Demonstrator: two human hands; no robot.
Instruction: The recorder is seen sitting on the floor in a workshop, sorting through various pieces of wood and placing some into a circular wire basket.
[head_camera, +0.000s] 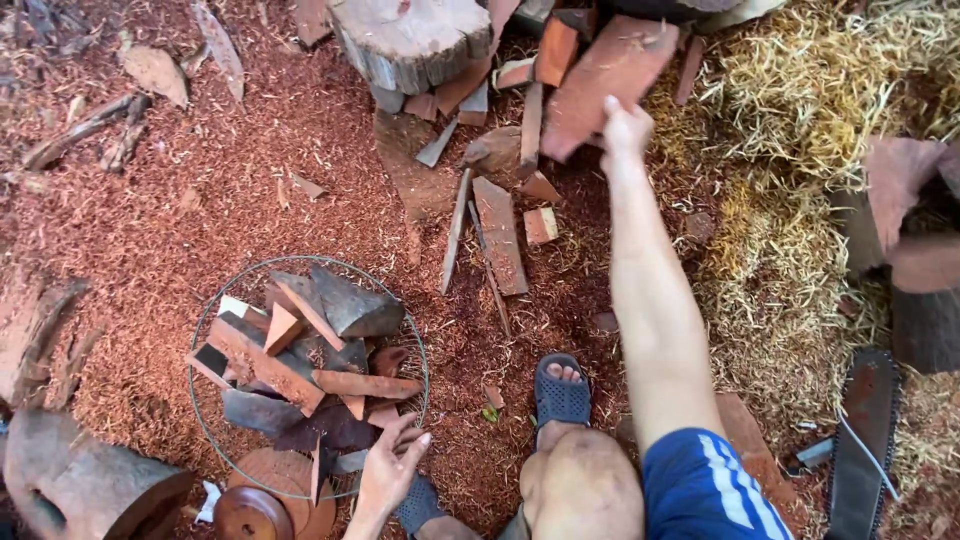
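My right hand (625, 128) reaches far forward and grips a large flat reddish wood slab (610, 78), lifting its near edge beside a pile of split wood pieces (500, 230). My left hand (392, 462) rests with fingers apart on the near rim of a round wire basket (205, 330). The basket holds several reddish and dark wood offcuts (300, 350). My knee and a foot in a dark sandal (562, 392) show at the bottom centre.
A cut log round (410, 40) stands at the top, and a log (80, 480) lies at the bottom left. Red sawdust covers the ground; pale shavings (800, 150) lie right. A chainsaw bar (865, 440) lies at the bottom right.
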